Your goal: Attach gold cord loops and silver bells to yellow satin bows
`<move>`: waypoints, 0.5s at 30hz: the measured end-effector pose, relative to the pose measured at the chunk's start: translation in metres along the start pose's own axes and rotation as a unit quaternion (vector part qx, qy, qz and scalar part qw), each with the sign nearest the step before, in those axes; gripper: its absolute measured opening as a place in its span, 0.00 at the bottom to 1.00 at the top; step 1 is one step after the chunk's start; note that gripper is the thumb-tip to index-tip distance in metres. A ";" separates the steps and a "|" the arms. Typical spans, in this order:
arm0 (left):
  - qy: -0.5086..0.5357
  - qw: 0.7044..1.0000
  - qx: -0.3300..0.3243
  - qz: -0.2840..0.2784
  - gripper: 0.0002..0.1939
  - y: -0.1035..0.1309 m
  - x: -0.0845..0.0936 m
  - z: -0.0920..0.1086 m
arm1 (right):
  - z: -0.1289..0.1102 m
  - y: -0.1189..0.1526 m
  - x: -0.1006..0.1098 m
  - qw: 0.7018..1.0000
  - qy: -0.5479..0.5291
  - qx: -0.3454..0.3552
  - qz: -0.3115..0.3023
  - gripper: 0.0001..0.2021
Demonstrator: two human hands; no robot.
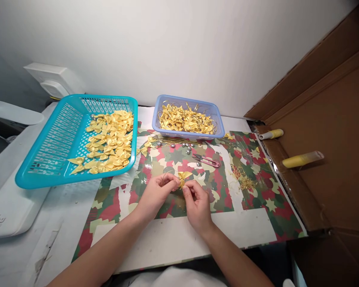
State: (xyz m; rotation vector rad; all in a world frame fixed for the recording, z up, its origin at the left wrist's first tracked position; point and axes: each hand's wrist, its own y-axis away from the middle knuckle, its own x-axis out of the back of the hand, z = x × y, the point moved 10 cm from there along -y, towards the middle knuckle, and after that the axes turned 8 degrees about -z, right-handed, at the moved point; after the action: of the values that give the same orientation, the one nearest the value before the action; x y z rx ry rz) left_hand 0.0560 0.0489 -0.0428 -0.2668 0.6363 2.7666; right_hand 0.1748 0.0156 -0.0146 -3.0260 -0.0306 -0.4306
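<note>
Between my two hands is a small yellow ribbon bow [183, 175], held just above the patterned mat. My left hand [161, 189] pinches its left side with thumb and forefinger. From the right, my right hand [196, 199] pinches the lower part of the same bow, fingers curled in. Beyond the hands lie thread snips [207, 160] with reddish handles and several small silver bells or beads [188, 148]. Thin gold cords [173, 141] lie behind them, beside a few loose yellow bows [146, 147].
A turquoise basket [38, 181] with many yellow bows stands at left. A smaller blue-violet basket [191, 134] of bows with gold ties is at the back. Thread scraps [243, 178] lie right of the snips. Two yellow-and-clear tubes [301, 159] stick out by a cardboard wall [334, 119].
</note>
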 end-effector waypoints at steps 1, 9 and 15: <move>0.011 1.000 0.000 -0.001 0.08 0.000 0.000 0.000 | 0.000 0.000 0.000 1.000 0.002 -0.001 -0.001 0.10; -0.008 1.000 0.000 -0.008 0.16 -0.001 0.002 0.003 | -0.002 0.000 0.000 0.998 0.053 0.007 -0.017 0.10; -0.073 0.997 0.004 0.010 0.11 -0.002 0.009 0.007 | -0.010 -0.001 0.002 0.992 0.117 0.040 -0.013 0.10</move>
State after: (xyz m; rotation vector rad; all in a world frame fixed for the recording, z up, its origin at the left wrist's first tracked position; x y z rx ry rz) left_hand 0.0477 0.0558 -0.0394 -0.0564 0.6148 2.7701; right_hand 0.1742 0.0161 -0.0040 -2.8790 -0.0691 -0.7628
